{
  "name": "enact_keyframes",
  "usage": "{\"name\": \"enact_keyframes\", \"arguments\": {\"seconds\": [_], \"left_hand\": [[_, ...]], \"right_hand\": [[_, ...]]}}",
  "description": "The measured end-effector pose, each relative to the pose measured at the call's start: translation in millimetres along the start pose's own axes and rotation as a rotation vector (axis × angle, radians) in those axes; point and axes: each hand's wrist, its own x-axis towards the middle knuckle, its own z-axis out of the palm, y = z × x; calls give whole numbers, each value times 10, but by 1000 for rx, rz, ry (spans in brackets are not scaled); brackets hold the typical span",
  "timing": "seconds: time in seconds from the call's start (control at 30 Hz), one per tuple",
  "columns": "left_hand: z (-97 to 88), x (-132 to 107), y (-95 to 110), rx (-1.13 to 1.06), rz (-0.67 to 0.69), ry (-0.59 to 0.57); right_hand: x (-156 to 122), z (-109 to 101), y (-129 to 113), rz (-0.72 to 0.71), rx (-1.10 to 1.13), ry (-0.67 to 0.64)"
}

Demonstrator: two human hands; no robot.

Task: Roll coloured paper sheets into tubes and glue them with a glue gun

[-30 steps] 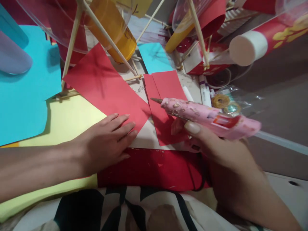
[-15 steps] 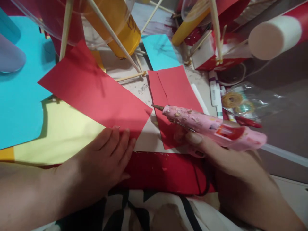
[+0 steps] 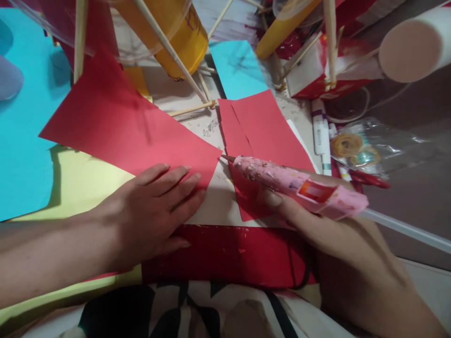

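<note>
My right hand [image 3: 338, 253] is closed around a pink glue gun [image 3: 299, 185] smeared with dried glue. Its metal nozzle points left, right at the corner of a large red paper sheet [image 3: 120, 126]. My left hand [image 3: 151, 211] lies flat with fingers stretched out on the near corner of that sheet, pressing it down. A smaller red paper piece [image 3: 260, 126] with a slit lies under the gun. A dark red strip [image 3: 229, 253] runs along the near edge, below both hands.
Blue paper [image 3: 24, 141] and yellow paper [image 3: 81, 183] lie at the left. A yellow cylinder [image 3: 179, 37], wooden sticks [image 3: 169, 47], a blue scrap [image 3: 239, 68], a red-white box [image 3: 317, 70], a white marker [image 3: 320, 134], a plastic bag of tape rolls [image 3: 359, 145] and a roll's pale end [image 3: 405, 49] crowd the back and right.
The glue gun's nozzle has moved left to the corner of the large red sheet. My left hand shifted on the sheet and again lies flat on its near corner.
</note>
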Motion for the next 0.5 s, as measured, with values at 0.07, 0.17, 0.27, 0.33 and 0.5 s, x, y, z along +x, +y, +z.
{"name": "enact_keyframes", "arguments": {"seconds": [0.07, 0.17, 0.27, 0.33, 0.5], "left_hand": [[-12, 2, -10, -4, 2, -11], [-30, 8, -23, -13, 6, -20], [-47, 13, -26, -21, 12, -10], [-58, 16, -24, -23, 10, -22], [-74, 21, -17, -39, -1, -23]], "right_hand": [[37, 41, 5, 47, 67, 27], [87, 63, 41, 87, 113, 31], [128, 22, 101, 48, 39, -7], [150, -17, 135, 3, -52, -13], [182, -53, 135, -73, -158, -25]]}}
